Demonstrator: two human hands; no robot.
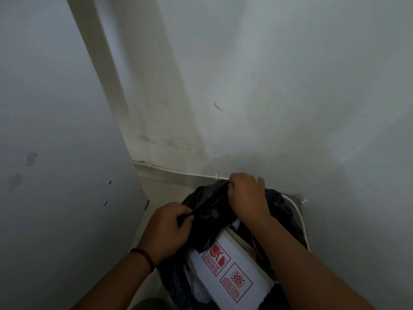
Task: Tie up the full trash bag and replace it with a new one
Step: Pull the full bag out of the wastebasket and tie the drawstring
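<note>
A black trash bag [211, 211] stands in a white bin [301, 220] at the bottom middle of the head view. It is stuffed with rubbish, and a white carton with red warning symbols [230, 271] sticks out of its open top. My left hand [166, 229] pinches the bag's gathered edge on the near left. My right hand [247, 195] clutches the bag's rim on the far side, close to the wall. A dark band circles my left wrist.
The bin sits in a corner between a white wall [268, 86] ahead and a grey-white panel [55, 153] on the left. A thin white cable [178, 171] runs along the wall's base behind the bag.
</note>
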